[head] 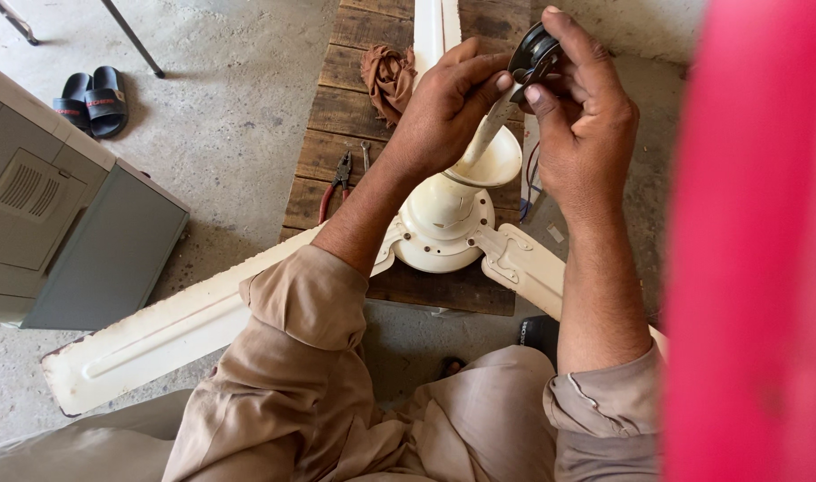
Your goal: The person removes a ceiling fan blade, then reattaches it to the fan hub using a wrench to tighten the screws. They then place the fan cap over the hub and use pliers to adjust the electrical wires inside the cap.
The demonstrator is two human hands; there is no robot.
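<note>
A cream ceiling fan (pixel 443 223) lies on a low wooden pallet (pixel 336 116), its rod (pixel 488 134) pointing up toward me with a cream canopy cup (pixel 492 165) on it. My left hand (pixel 443 103) grips the top of the rod. My right hand (pixel 582 112) holds a small black round part (pixel 531 49) at the rod's end, thumb and fingers closed around it. Three blades spread out, one long blade (pixel 158 330) reaching to the lower left.
Red-handled pliers (pixel 336 183) and a small spanner (pixel 365 153) lie on the pallet beside a brown rag (pixel 388 78). A grey metal cabinet (pixel 60 214) stands at the left. Black sandals (pixel 91 100) sit on the concrete floor. A red blur (pixel 756 268) covers the right side.
</note>
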